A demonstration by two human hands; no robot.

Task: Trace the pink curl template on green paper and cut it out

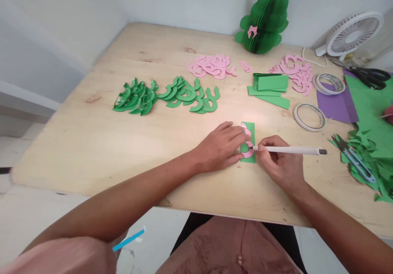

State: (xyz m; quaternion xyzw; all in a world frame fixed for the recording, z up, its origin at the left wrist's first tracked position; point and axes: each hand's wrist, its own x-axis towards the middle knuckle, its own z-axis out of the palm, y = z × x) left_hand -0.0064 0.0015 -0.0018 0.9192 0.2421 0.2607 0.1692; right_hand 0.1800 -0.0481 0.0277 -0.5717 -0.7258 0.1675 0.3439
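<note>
A small green paper rectangle (252, 129) lies on the table with a pink curved paper cutout (249, 153) on top of it. My left hand (219, 146) rests over their left side, its fingers stretched out and pressing the cutout down, so part of the cutout is hidden. In my right hand (281, 161) is a white pen (288, 149), pinched between thumb and fingers. The pen's dark tip touches the edge of the pink cutout, just right of my left fingertips.
Green curved cutouts (184, 93) and pink cutouts (211, 66) lie behind my left hand. Beyond my right hand are green strips (272, 89), tape rolls (309, 117), thread snips (353, 159) and green scraps (368, 155). A green honeycomb paper figure (267, 24), black-handled scissors (368, 75) and a white fan (353, 34) stand farther back.
</note>
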